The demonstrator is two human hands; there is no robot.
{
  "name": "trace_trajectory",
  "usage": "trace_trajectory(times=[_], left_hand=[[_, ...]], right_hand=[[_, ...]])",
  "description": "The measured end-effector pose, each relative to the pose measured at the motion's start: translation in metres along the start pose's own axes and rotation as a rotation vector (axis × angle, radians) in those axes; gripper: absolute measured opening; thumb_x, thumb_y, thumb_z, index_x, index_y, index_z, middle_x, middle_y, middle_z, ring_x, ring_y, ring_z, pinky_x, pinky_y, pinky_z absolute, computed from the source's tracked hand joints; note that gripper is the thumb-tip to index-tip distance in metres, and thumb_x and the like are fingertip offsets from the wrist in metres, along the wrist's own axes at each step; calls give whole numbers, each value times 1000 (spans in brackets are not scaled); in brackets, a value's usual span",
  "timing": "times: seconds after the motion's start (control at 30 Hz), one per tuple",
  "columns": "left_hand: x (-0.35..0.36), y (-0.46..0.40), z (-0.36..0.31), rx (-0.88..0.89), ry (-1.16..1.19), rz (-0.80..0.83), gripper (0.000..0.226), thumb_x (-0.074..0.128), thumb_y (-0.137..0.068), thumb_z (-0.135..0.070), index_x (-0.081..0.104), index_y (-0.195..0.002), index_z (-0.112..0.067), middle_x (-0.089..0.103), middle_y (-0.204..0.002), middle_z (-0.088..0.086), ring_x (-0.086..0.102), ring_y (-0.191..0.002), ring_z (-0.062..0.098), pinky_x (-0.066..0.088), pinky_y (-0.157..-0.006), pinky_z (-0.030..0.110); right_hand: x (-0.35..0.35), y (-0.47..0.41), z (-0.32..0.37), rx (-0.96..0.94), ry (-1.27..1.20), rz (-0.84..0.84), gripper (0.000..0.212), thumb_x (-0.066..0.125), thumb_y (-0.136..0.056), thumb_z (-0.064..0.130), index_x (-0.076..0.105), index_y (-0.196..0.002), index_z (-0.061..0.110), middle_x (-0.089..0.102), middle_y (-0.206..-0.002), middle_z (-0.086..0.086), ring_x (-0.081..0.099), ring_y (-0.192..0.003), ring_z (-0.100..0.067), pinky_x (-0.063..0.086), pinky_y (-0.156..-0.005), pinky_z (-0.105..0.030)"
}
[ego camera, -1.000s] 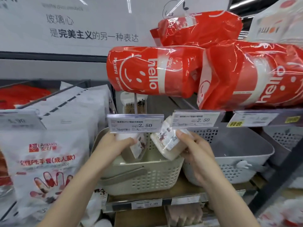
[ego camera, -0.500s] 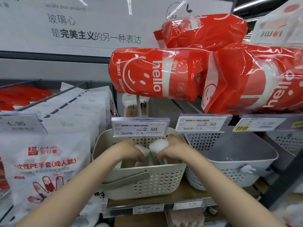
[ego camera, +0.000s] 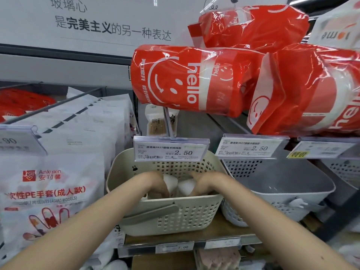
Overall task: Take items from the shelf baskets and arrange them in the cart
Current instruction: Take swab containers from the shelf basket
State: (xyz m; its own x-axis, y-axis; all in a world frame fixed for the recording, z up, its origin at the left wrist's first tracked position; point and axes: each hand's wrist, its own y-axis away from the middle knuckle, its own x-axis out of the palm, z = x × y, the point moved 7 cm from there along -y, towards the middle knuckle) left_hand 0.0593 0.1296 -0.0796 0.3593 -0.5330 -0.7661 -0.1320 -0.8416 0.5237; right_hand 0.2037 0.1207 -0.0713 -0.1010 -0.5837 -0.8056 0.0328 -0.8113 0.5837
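A cream perforated basket (ego camera: pixel 185 217) with a grey handle stands on the wooden shelf. Both my hands reach down into it. My left hand (ego camera: pixel 155 183) curls round a white packet (ego camera: pixel 169 182). Beside it, my right hand (ego camera: pixel 203 182) curls round another white packet (ego camera: pixel 186 187). The two packets touch between my hands. The basket's front rim hides my fingertips and the bottom of the basket. No cart is in view.
A white basket (ego camera: pixel 292 193) with a grey inside sits right of the cream one. Price tags (ego camera: pixel 171 152) hang over both baskets. Red "hello" packs (ego camera: pixel 185 80) hang above. White glove bags (ego camera: pixel 48 182) fill the left side. A small swab pack (ego camera: pixel 157 123) hangs behind.
A second ago my hands held the two white packets above the basket's rim. Since then both hands have gone down into the basket with the packets.
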Motion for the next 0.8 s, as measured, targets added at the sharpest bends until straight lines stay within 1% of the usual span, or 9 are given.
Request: trace_trajectory(times=[0.07, 0.2, 0.3, 0.37, 0.47, 0.53, 0.57, 0.67, 0.8], left_hand=[[1, -2, 1, 4, -28, -10, 57, 69, -86, -30, 45, -131, -6, 52, -132, 11, 55, -118, 26, 49, -97, 33], [4, -7, 5, -18, -31, 57, 60, 72, -83, -31, 45, -129, -3, 56, -127, 14, 61, -112, 29, 53, -93, 38], [8, -12, 8, -33, -5, 119, 58, 72, -83, -30, 50, -129, -2, 59, -126, 18, 61, -112, 30, 52, -94, 37], [12, -15, 9, -45, 6, 148, 55, 71, -84, -29, 51, -128, -3, 58, -127, 18, 60, -114, 28, 51, -95, 35], [15, -19, 9, -76, -31, 180, 51, 66, -88, -28, 53, -128, 1, 58, -130, 19, 59, -117, 28, 50, -97, 34], [14, -22, 8, -108, -26, 210, 51, 65, -90, -25, 51, -130, 4, 56, -131, 20, 58, -118, 29, 48, -100, 36], [15, -22, 8, -124, -8, 233, 52, 64, -91, -22, 50, -131, 6, 55, -132, 21, 57, -119, 29, 46, -101, 37], [15, -25, 5, -141, 88, 271, 53, 65, -90, -17, 46, -134, 7, 53, -134, 21, 56, -121, 30, 45, -103, 38], [14, -26, 8, -140, 188, 278, 58, 65, -90, -20, 40, -137, 3, 54, -133, 21, 58, -116, 31, 49, -98, 37]], right_hand=[[3, -1, -3, -16, 78, 51, 91, 64, -88, 37, 4, -155, 22, 15, -160, -6, 23, -144, -29, 27, -112, -39], [5, -6, -4, -11, 102, 69, 94, 64, -89, 33, -1, -154, 18, 18, -160, -9, 25, -143, -29, 29, -111, -38], [7, -7, -5, -26, 6, 142, 100, 63, -86, 49, -3, -154, 19, 10, -161, -7, 20, -145, -30, 28, -115, -41], [6, -8, -7, -31, -24, 155, 99, 63, -85, 52, 0, -154, 21, 9, -161, -6, 22, -145, -30, 30, -114, -42], [5, -11, -8, -25, -9, 119, 92, 66, -85, 46, 12, -154, 18, 23, -158, -8, 35, -137, -30, 39, -109, -42], [2, -13, -8, -13, -3, 41, 87, 67, -84, 48, 23, -151, 14, 36, -151, -8, 46, -128, -29, 44, -103, -40], [-1, -14, -8, -2, -15, -7, 87, 68, -83, 48, 25, -149, 13, 39, -148, -8, 48, -126, -29, 45, -101, -40], [-8, -15, -9, -1, -101, -97, 95, 75, -78, 45, 19, -150, 14, 37, -149, -9, 46, -128, -30, 46, -101, -42], [-7, -17, -7, -17, -96, -82, 91, 73, -80, 45, 24, -150, 14, 36, -151, -8, 46, -128, -29, 46, -101, -41]])
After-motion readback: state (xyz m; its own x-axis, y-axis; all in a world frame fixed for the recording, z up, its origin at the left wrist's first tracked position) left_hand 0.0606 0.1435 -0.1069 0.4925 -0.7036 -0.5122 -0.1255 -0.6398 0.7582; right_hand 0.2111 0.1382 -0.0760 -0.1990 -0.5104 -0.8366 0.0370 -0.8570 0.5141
